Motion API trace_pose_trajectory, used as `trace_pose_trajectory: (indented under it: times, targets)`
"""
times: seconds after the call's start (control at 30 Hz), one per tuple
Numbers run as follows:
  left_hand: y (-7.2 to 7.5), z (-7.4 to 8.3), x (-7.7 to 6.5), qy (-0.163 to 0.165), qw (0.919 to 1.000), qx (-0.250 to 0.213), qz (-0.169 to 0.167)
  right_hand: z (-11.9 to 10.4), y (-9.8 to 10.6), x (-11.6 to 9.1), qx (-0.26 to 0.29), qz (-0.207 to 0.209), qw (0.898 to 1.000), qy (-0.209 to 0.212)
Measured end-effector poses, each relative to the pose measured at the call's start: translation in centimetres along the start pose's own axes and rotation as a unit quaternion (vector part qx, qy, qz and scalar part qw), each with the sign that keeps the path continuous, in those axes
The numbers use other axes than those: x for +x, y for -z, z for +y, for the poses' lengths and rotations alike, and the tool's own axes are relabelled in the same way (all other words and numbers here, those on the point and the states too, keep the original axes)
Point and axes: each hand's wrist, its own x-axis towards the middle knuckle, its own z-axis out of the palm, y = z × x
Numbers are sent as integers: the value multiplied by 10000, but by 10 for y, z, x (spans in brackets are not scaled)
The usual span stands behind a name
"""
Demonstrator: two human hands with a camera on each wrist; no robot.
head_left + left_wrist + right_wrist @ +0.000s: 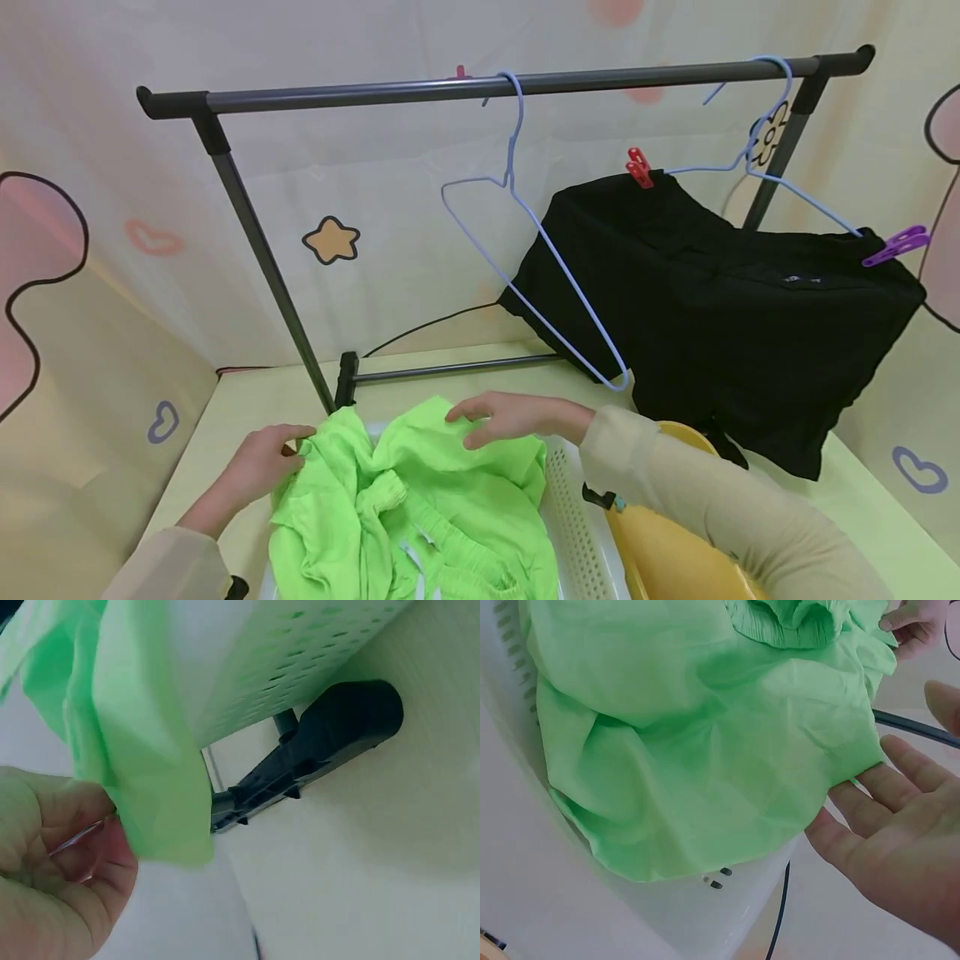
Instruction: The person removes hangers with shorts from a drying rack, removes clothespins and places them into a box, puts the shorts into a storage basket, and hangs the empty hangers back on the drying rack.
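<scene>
Bright green drawstring shorts lie heaped in a white perforated basket. My left hand pinches an edge of the green cloth at the basket's left side; the left wrist view shows thumb and fingers closed on it. My right hand is at the far edge of the shorts, palm up in the right wrist view, with its fingers extended against the cloth's edge and the thumb apart. The gathered waistband and pale drawstring face me in the head view.
A dark rack stands behind the basket. A bare blue hanger hangs mid-bar. Black shorts hang at right from another hanger, with a red clothespin and a purple clothespin. A yellow container sits under my right forearm.
</scene>
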Motion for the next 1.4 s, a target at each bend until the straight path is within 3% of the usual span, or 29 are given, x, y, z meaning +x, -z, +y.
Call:
trace_pose_trajectory:
  times: [0.1, 0.23, 0.4, 0.5, 0.6, 0.77, 0.83, 0.97, 1.13, 1.3, 1.4]
  targets:
    - [0, 11, -3, -260, 9993, 253, 28, -1, -3, -4, -136, -233, 9996, -33]
    - [-5, 31, -11, -765, 9965, 269, -201, -3, -11, -8, -327, -588, 9977, -117]
    - [-14, 52, -16, -1534, 9860, 499, -413, -5, -21, -10, -829, -1023, 9909, -295]
    - [-21, 62, -18, -1767, 9803, 586, -658, -6, -25, -12, -1146, -1277, 9843, -410]
    - [-29, 70, -20, -1672, 9782, 678, -1025, -7, -28, -13, -1375, -1476, 9781, -522]
    - [-41, 77, -27, -766, 9821, 708, -1570, -5, -35, -14, -1613, -1797, 9679, -692]
    - [-45, 79, -29, -437, 9798, 701, -1824, -4, -38, -14, -1688, -1939, 9635, -750]
    - [-50, 82, -29, -18, 9643, 759, -2536, -2, -42, -12, -1843, -2311, 9521, -777]
    - [-59, 86, -27, 192, 9416, 1051, -3194, 0, -47, -11, -1878, -2705, 9400, -890]
    - [-73, 89, -22, 51, 9124, 1457, -3825, 0, -49, -12, -1947, -2826, 9351, -884]
    - [-85, 87, -18, -334, 8912, 1537, -4255, 0, -48, -12, -1962, -2933, 9322, -808]
